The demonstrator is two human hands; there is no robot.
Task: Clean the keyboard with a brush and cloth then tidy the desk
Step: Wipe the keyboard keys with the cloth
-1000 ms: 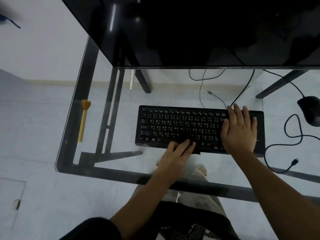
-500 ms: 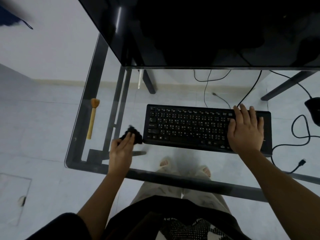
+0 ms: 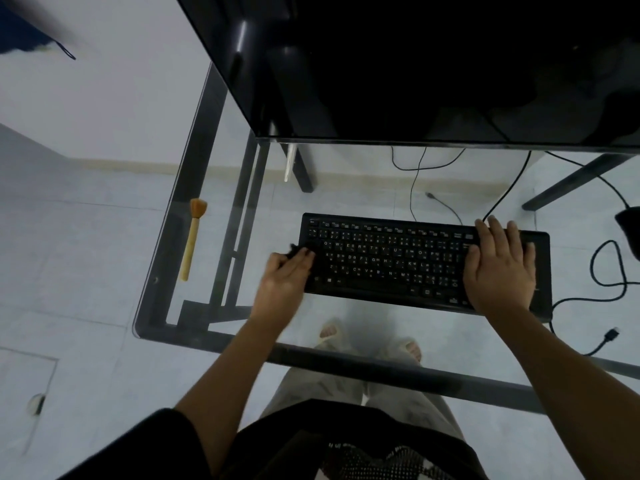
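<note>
A black keyboard (image 3: 391, 258) lies flat on the glass desk (image 3: 194, 341). My left hand (image 3: 285, 275) grips a small black cloth (image 3: 294, 250) and presses it against the keyboard's left edge. My right hand (image 3: 498, 268) rests flat on the keyboard's right end, fingers spread, holding it down. A brush (image 3: 191, 237) with a tan wooden handle and orange bristles lies by itself near the desk's left edge, bristles pointing away from me.
A large black monitor (image 3: 415, 64) overhangs the back of the desk. A black mouse (image 3: 628, 230) sits at the far right, with a looped cable (image 3: 602, 282) ending in a loose plug (image 3: 611, 334). Under the glass I see my legs and feet.
My left hand swept the cloth off the keyboard's front to the left of it, then came back onto the keyboard's left edge. My right hand stayed put.
</note>
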